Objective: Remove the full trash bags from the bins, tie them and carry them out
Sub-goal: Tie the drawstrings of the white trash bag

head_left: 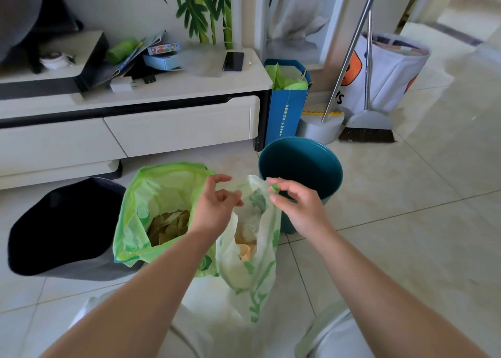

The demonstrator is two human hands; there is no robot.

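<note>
A white trash bag (252,271) with green leaf print stands on the floor in front of me, open at the top, with paper waste inside. My left hand (214,205) pinches its left rim. My right hand (292,203) pinches the right rim at a green tab. To the left stands a green trash bag (135,222), open, with brown scraps in it. The teal bin (301,167) behind the white bag has no bag in it. A dark bin (62,227) stands at the left, also without a bag.
A low white TV cabinet (130,129) runs along the back left, with a phone (233,61) and clutter on top. A blue paper bag (287,105), a broom (367,129), a dustpan (320,129) and a white laundry basket (387,70) stand at the back right. Tiled floor extends right.
</note>
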